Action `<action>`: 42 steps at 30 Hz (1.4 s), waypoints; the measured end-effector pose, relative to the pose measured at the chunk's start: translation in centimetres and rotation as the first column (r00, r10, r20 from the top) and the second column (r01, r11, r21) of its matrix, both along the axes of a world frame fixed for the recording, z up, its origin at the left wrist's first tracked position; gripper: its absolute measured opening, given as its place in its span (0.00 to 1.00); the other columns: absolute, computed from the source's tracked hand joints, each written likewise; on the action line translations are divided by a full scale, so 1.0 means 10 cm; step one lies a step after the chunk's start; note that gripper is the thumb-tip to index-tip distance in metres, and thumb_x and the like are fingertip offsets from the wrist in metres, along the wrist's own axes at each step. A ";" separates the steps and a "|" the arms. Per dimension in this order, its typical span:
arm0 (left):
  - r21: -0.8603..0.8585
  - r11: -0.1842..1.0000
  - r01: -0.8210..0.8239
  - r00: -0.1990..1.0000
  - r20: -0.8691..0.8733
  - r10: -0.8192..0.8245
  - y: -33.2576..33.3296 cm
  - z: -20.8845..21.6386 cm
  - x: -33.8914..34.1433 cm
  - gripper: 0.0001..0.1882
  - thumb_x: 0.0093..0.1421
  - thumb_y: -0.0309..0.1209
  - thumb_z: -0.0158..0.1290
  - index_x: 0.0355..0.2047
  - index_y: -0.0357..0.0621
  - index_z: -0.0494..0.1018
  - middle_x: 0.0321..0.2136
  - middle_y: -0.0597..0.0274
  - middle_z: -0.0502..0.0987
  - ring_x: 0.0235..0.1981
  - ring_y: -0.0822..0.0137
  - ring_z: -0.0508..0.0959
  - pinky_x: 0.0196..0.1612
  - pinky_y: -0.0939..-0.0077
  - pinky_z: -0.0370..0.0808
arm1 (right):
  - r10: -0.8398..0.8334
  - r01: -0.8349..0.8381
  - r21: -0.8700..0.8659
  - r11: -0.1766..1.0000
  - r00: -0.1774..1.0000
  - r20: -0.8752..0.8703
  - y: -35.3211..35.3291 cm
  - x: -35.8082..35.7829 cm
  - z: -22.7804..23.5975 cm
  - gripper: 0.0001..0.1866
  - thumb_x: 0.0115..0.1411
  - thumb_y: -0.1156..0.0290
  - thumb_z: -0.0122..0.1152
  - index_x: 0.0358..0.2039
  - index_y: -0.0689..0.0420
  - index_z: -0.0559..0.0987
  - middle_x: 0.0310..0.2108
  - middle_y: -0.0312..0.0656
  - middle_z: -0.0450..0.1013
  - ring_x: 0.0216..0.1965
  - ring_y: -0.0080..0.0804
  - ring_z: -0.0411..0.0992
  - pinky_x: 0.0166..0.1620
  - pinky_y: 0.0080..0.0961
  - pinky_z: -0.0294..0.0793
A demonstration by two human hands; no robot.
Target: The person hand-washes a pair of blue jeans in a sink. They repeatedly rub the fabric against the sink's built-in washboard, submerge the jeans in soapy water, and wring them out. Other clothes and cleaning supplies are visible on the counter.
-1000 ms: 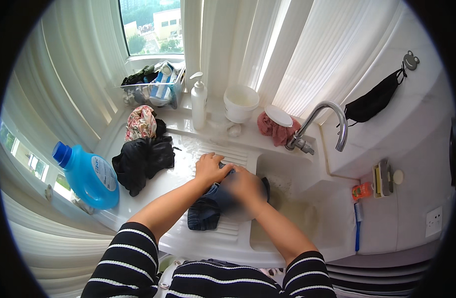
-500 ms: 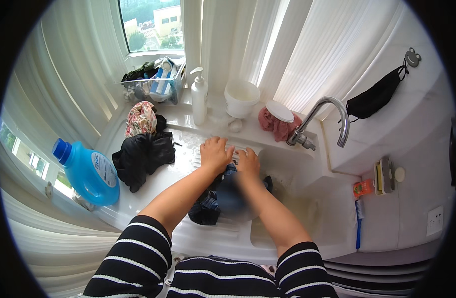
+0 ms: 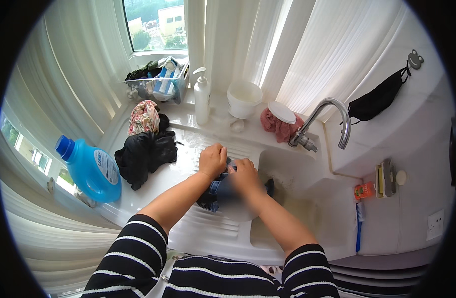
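Note:
A dark blue denim garment [image 3: 209, 201] lies bunched on the ribbed washboard part of the white laundry sink [image 3: 215, 231], at the edge of the basin. My left hand [image 3: 213, 160] is curled into a grip at the garment's far end. Close beside it on the right, my right hand [image 3: 244, 175] has its fingers bent round the cloth too. A smeared patch hides the middle of the garment and part of my right wrist. Cloudy water [image 3: 282, 231] stands in the basin to the right of the garment.
On the left are a blue detergent bottle [image 3: 91, 171], black clothing [image 3: 141, 156] and a floral cloth [image 3: 144, 118]. A pump bottle [image 3: 202, 102], white tub [image 3: 244, 102] and pink cloth [image 3: 275, 128] line the back. The metal faucet [image 3: 332, 107] arches over the basin's right side.
Both hands have drawn nearer to me and closed tighter on the cloth; the left was flatter before. The garment's near edge has pulled up, baring more washboard. The view has shifted slightly.

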State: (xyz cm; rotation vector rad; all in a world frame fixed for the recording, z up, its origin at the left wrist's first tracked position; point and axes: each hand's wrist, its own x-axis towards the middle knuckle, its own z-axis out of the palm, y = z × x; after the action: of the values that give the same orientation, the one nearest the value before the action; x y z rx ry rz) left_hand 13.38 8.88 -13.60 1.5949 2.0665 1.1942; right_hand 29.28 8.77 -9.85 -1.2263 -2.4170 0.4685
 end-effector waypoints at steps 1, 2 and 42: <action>0.053 0.999 -0.003 0.997 -0.082 0.007 0.05 0.02 0.05 0.14 0.62 0.41 0.52 0.36 0.41 0.72 0.39 0.52 0.74 0.43 0.48 0.72 0.46 0.51 0.66 | -0.061 0.060 -0.011 0.998 0.990 -0.127 0.02 0.00 -0.02 0.17 0.61 0.59 0.57 0.44 0.58 0.77 0.49 0.50 0.71 0.49 0.47 0.70 0.45 0.37 0.72; 0.106 0.994 -0.003 0.986 -0.163 0.021 0.06 0.04 0.10 0.18 0.61 0.43 0.53 0.41 0.41 0.71 0.43 0.51 0.74 0.46 0.47 0.71 0.48 0.51 0.66 | -0.118 0.115 -0.028 0.993 0.960 -0.252 0.02 0.01 -0.03 0.18 0.60 0.57 0.59 0.45 0.56 0.78 0.49 0.50 0.71 0.48 0.47 0.71 0.45 0.38 0.72; -0.666 0.635 0.391 0.489 -0.434 -0.756 -0.01 -0.44 2.12 0.31 0.51 0.41 0.62 0.56 0.48 0.71 0.51 0.55 0.73 0.59 0.52 0.66 0.61 0.43 0.59 | -0.401 0.502 -0.482 0.718 0.864 0.303 0.23 3.88 -1.11 0.31 0.53 0.51 0.70 0.45 0.65 0.78 0.38 0.55 0.78 0.42 0.44 0.78 0.49 0.33 0.75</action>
State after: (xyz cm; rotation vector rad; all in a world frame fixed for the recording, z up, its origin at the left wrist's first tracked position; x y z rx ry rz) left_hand 34.57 8.77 -18.03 2.3839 1.5993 -0.2489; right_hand 68.04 11.07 -20.91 -2.1254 -2.0421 0.9728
